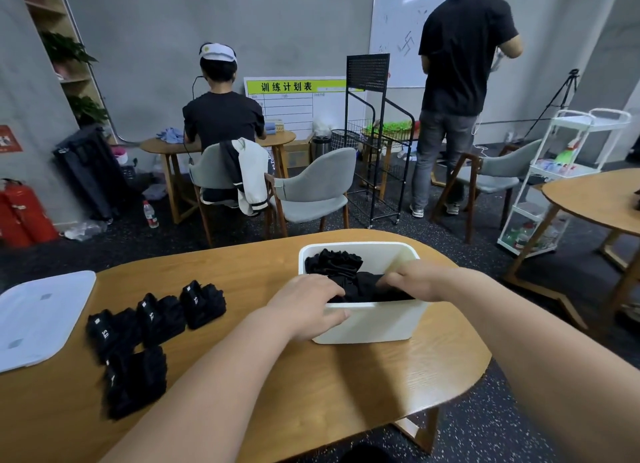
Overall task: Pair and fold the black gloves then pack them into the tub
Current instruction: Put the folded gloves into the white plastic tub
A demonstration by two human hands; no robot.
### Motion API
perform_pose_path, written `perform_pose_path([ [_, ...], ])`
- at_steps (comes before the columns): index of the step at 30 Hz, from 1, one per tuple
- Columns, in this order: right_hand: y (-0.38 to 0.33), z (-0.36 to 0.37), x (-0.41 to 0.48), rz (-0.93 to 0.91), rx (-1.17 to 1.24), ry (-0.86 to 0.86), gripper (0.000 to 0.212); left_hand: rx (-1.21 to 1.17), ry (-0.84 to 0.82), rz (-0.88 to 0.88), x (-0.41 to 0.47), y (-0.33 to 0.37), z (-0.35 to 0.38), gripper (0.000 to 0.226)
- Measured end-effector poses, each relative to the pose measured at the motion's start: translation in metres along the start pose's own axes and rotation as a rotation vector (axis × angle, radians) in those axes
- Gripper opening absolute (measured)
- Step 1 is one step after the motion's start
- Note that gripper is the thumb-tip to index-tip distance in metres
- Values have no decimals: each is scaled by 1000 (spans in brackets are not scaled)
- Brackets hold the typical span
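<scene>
I see the white tub [370, 324] on the wooden table [242, 376], a little right of the middle of the frame, and both my hands are at it. My left hand [308, 306] comes from the lower left. Its fingers are bent over the near rim and lie on a black folded pair [363, 286] of gloves inside the tub, and its thumb rests outside against the near wall. I cannot tell if this hand grips the pair or only presses on it. My right hand [415, 280] comes from the right side, and its fingers are curled down around the right end of the same pair, inside the tub. This pair lies in the near part of the tub. A second pair [334, 261] sits behind it, in the far left corner, with its cuffs up.

Left of the tub, four more bundles [159, 315] of black gloves lie on the table. Three of them make a row that goes from middle left toward the tub, and one is nearer to me, in the lower left. A white lid [38, 317] lies flat at the left edge of the frame, apart from the bundles.

In the upper part of the frame, a seated person [221, 123] is at another table, and a standing person [457, 64] faces a whiteboard [398, 29].
</scene>
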State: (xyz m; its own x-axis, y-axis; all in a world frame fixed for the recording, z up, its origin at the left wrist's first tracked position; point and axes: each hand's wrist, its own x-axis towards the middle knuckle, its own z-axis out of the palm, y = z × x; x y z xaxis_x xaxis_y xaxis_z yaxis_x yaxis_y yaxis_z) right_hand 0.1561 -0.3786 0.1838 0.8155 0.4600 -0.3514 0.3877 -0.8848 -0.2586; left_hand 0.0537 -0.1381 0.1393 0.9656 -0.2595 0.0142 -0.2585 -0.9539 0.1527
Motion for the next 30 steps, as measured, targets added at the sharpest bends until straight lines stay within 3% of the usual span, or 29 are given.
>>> perform_pose_path([
  [14,-93,-1,1,-238,159,101,43,-5,117,-177,-76,-51,-22,63],
  [25,-214,60,36,-466,33,65,49,19,185,-441,-195,-133,1,58],
  [30,-255,104,44,-556,-41,-3,46,-33,324,-584,-244,-161,17,42],
])
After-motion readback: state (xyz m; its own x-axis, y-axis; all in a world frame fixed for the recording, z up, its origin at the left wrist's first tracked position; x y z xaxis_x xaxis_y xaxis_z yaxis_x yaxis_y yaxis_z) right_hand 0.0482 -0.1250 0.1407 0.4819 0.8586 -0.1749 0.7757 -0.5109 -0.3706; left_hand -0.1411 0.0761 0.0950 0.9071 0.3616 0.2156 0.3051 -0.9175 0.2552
